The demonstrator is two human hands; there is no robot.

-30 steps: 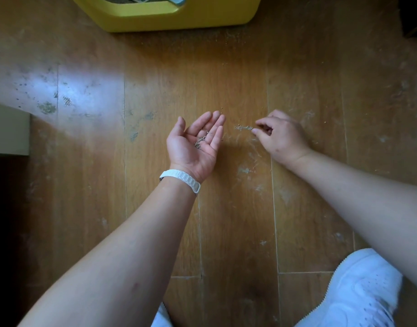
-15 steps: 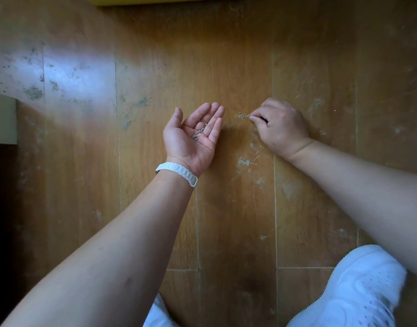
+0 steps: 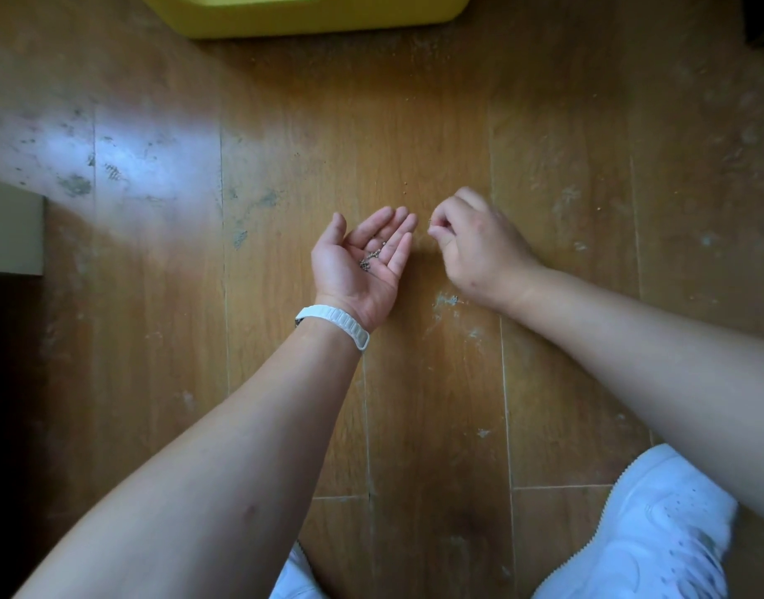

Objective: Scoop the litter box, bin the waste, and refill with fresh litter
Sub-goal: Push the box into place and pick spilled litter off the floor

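Wooden floor [image 3: 415,404] planks lie under both my hands. My left hand [image 3: 350,270] rests palm up, fingers straight and close together, cradling a few grey litter granules [image 3: 374,255]. Just beside it my right hand [image 3: 479,248] is curled, thumb and forefinger tips pressed together; whether a grain sits between them I cannot tell. At the floor's far edge stands the yellow litter box [image 3: 311,15].

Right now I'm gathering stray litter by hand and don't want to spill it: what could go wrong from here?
The litter grains lie loose in the open, barely cupped left hand; a tilt on the way to the yellow litter box could spill them back onto the floor.
The right hand pinches what look like more grains, too small to be sure; they may slip before reaching the palm.
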